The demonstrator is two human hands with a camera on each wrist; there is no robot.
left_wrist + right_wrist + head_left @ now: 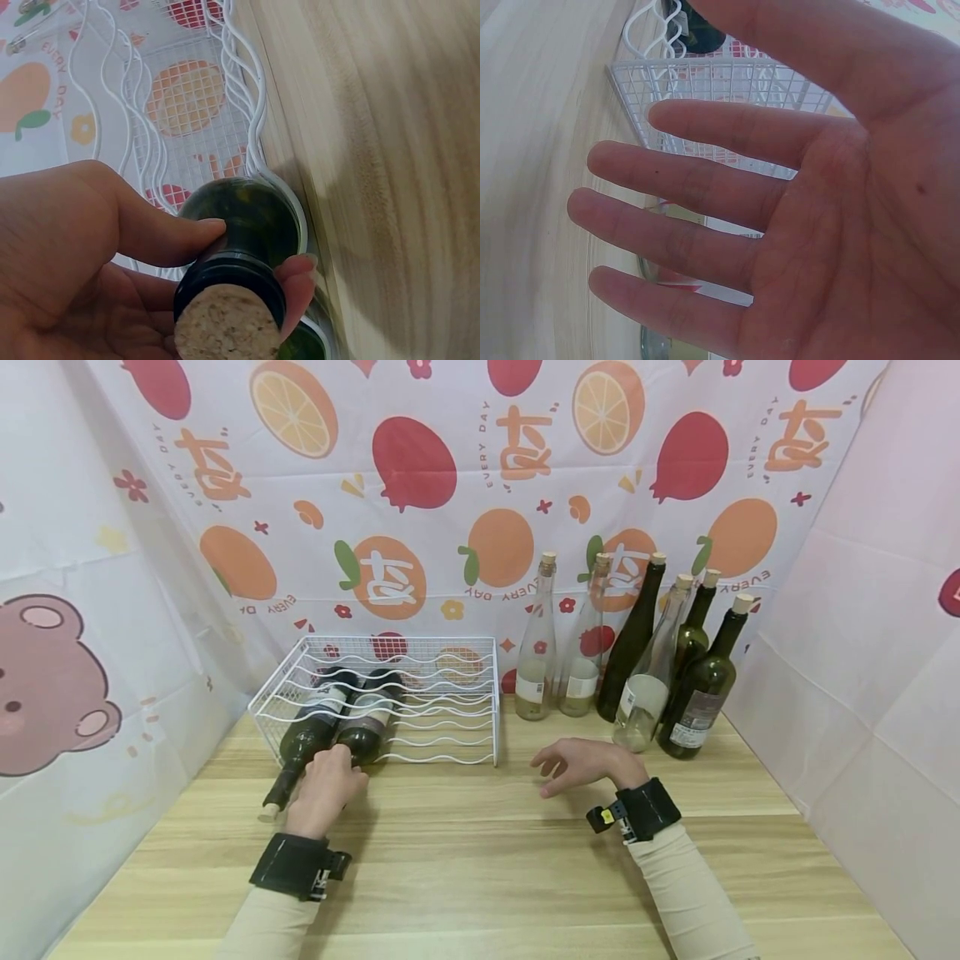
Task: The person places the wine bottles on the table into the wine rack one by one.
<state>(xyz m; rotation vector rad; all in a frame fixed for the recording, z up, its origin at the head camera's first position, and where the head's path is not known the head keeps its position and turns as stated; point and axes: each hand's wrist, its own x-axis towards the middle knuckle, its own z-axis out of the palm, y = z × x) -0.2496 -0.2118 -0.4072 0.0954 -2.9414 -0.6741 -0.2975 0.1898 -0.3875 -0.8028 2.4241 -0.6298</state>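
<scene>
A white wire rack (497,710) with wavy bars stands at the back left, and two dark green wine bottles lie in it. My left hand (324,793) is at the rack's front and grips the neck of the right-hand bottle (369,727). In the left wrist view, my thumb and fingers wrap the neck just behind the cork (229,322). The other bottle (303,743) lies just to the left, its corked neck sticking out past the front. My right hand (581,764) hovers above the table with nothing in it, its fingers spread in the right wrist view.
Several corked bottles stand upright at the back right: clear ones such as this bottle (534,668) and dark green ones such as this bottle (697,702). A fruit-print curtain (450,585) hangs behind the wooden table (480,877), with curtains on both sides too.
</scene>
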